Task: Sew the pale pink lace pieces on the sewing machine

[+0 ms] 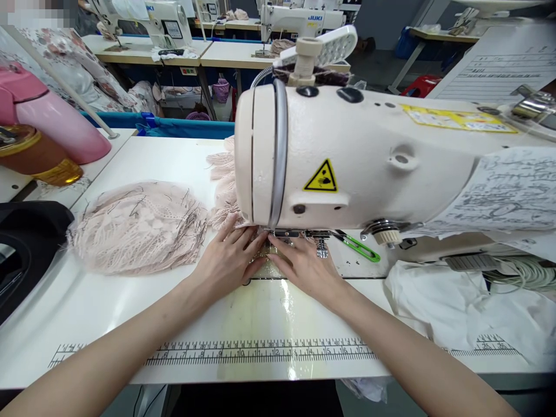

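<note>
A cream sewing machine [369, 156] stands on the white table [130, 324]. My left hand [230, 258] lies flat with fingers stretched out, pressing a small piece of pale lace [267, 255] on the machine bed just under the machine head. My right hand [304, 266] lies flat beside it, fingertips at the needle area, also pressing the lace. The needle itself is hidden behind the machine head. More pink lace [223, 185] trails behind the machine head.
A pile of pink lace pieces [139, 226] lies left of my hands. Green thread snips [358, 246] rest right of the needle plate. White cloth [456, 307] sits at right, a pink bottle [56, 121] at far left. A ruler scale [260, 350] runs along the table front.
</note>
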Demonstrator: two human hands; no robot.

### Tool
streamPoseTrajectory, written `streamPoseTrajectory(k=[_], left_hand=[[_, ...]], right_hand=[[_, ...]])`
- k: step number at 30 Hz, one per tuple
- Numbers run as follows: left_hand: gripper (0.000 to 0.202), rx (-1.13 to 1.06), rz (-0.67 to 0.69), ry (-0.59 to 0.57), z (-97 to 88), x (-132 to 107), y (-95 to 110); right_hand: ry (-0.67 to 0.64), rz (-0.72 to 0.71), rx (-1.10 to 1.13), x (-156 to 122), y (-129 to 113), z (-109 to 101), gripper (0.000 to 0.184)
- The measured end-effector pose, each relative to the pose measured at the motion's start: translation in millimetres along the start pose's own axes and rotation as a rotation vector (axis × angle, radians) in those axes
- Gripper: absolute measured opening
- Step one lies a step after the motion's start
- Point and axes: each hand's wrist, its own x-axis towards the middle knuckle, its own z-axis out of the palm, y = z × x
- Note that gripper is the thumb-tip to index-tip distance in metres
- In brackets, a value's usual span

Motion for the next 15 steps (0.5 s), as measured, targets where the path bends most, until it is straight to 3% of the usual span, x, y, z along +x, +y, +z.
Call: streamPoseTrajectory(k=[5,9,15], left_hand=[[0.04,-0.012,-0.016,-0.022,0.7,-1.0,0.3],[0.042,-0.019,-0.023,-0.042,1.2,-1.7,-0.4],[0.044,-0.083,-0.082,-0.121,-0.4,0.3,-1.1]], right_hand=[[0.006,0.004,-0.001,-0.1,1.2,2.9,0.044],[0.061,-0.002,0.124,3.0,10.9,7.6,0.037],[0.113,0.236,0.442,7.0,20.2,8.4,0.034]])
